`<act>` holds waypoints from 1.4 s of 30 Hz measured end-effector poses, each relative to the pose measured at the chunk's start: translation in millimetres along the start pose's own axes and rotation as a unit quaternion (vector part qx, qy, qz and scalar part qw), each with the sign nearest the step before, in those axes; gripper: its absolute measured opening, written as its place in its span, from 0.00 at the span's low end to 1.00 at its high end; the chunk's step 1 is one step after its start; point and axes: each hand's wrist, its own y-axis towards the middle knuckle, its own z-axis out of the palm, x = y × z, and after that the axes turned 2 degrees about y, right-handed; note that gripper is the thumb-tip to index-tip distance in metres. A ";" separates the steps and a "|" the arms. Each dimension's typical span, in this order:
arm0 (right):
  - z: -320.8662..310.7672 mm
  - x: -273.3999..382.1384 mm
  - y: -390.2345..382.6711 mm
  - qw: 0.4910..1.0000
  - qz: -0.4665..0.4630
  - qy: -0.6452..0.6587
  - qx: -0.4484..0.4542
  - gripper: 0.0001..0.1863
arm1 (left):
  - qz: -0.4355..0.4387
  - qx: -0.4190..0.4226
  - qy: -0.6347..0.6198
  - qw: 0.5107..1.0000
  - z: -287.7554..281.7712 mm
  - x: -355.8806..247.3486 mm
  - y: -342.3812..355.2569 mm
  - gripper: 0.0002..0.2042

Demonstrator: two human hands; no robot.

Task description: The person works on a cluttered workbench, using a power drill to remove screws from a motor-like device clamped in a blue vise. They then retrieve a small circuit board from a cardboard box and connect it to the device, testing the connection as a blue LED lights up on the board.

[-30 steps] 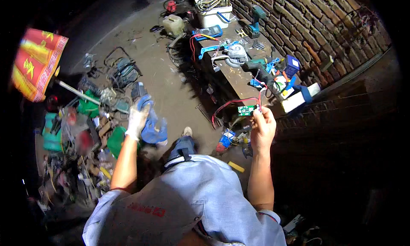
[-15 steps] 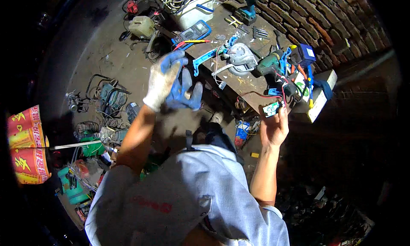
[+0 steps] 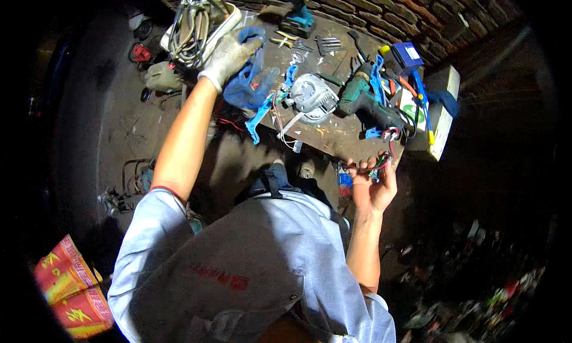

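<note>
From my end: right hand [image 3: 372, 191] has fingers curled closed on the board [image 3: 375, 175], just off the near edge of the surface [image 3: 333, 131]; board's long axis too foreshortened to tell. Left hand [image 3: 229, 60], gloved, looks closed on a blue glove [image 3: 241, 93], hanging toward the wearer. Board lies right and nearer the body from the left hand, well apart; grey housing [image 3: 313, 99] sits between, closer to neither clearly.
</note>
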 end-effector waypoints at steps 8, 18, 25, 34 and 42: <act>29.5 -13.6 -35.9 0.976 -0.121 0.165 -0.081 0.12 | 0.138 0.022 0.278 0.950 81.3 23.1 49.8 0.28; 26.7 -21.0 -107.4 0.960 -0.200 0.191 -0.046 0.14 | 0.313 0.519 -0.253 0.754 112.5 -162.8 -150.0 0.38; -49.2 22.3 -174.9 0.873 -0.389 0.251 -0.155 0.20 | 0.071 0.704 -0.323 0.628 167.9 -220.7 -222.0 0.17; -174.9 115.9 -284.1 0.838 -0.412 0.315 -0.171 0.38 | 0.352 0.673 -0.253 0.599 285.0 -367.8 -310.9 0.11; -241.6 154.1 -367.3 0.765 -0.524 0.211 -0.311 0.28 | 0.126 0.875 -0.193 0.425 340.8 -479.3 -382.2 0.13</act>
